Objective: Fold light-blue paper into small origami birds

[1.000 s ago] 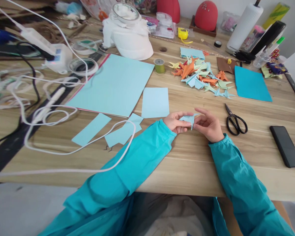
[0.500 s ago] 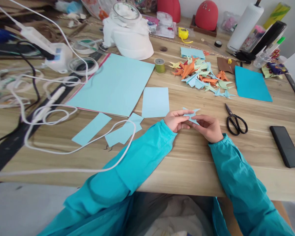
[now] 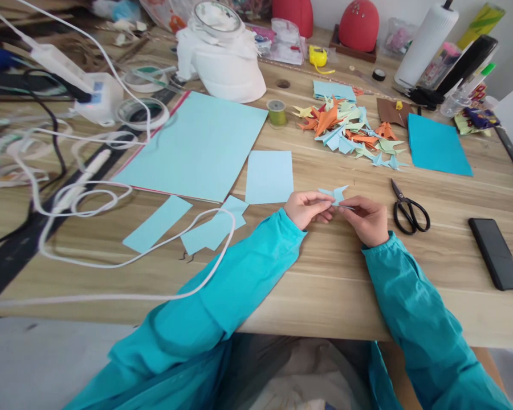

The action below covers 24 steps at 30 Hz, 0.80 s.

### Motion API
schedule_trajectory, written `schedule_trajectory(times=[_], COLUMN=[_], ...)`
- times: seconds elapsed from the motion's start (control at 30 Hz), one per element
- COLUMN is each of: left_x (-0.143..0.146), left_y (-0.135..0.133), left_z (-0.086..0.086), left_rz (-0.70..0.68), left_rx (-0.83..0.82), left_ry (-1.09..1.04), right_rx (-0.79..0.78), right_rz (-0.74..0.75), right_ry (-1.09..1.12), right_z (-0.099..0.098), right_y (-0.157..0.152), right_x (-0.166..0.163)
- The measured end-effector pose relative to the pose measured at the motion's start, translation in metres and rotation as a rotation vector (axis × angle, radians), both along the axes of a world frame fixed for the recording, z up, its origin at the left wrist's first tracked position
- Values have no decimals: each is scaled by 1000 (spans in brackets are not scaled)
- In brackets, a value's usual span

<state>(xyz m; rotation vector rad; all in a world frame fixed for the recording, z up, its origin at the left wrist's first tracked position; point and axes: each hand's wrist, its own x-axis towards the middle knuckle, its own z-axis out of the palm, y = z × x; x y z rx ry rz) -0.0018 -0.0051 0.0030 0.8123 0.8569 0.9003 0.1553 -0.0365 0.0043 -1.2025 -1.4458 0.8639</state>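
Note:
Both my hands meet over the wooden table (image 3: 325,273) on a small light-blue folded paper crane (image 3: 336,195). My left hand (image 3: 306,208) pinches its left side, fingers closed. My right hand (image 3: 367,219) pinches its right side, fingers curled. The crane's pointed tips stick up between the two hands. Both my arms wear teal sleeves. A light-blue paper rectangle (image 3: 269,176) lies just left of my left hand.
Black scissors (image 3: 408,212) lie right of my right hand, a black phone (image 3: 497,253) farther right. A pile of folded paper cranes (image 3: 350,132) sits behind. A large blue sheet (image 3: 196,145), paper offcuts (image 3: 214,228), a teal sheet (image 3: 436,145) and white cables (image 3: 111,250) occupy the rest.
The crane has been turned in my fingers; it now sits a little higher with its tips pointing up. My hands have closed in on it slightly.

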Motion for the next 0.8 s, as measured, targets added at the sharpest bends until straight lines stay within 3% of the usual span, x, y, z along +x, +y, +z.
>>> schedule_trajectory(times=[0.23, 0.63, 0.8], left_x=[0, 6, 9], left_y=[0, -6, -7], left_z=[1, -1, -3], left_rz=[34, 70, 75], left_rx=[63, 215, 199], left_ry=[58, 96, 121], right_rx=[-36, -277, -289], right_rz=[67, -42, -59], right_ry=[62, 290, 309], right_z=[-1, -5, -6], right_y=[3, 7, 8], right_x=[0, 3, 2])
